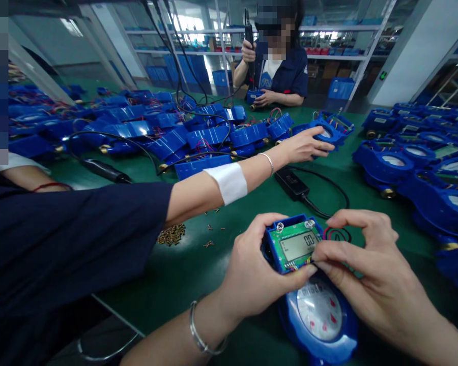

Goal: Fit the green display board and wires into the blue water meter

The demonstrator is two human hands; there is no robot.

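My left hand (248, 267) is wrapped round the display box of a blue water meter (347, 325), thumb along its lower edge. Inside the open box, a green circuit board (277, 239) carries a lit LCD screen (295, 250) reading zeros. My right hand (366, 264) has its thumb and index fingertips pinched at the board's lower right corner, by some thin coloured wires. What lies between those fingertips is hidden. A loop of red and black wire (338, 234) sticks out beside the box, behind my right fingers. Below the box, the round dial (320, 310) faces up.
A co-worker's arm (229, 183) reaches across from the left to another meter (330, 133). Blue meters (137, 129) crowd the table's far side; more meters (416, 152) stand right. Small brass screws (171, 234), a black adapter (292, 183) and cables lie between. Another person (278, 66) works opposite.
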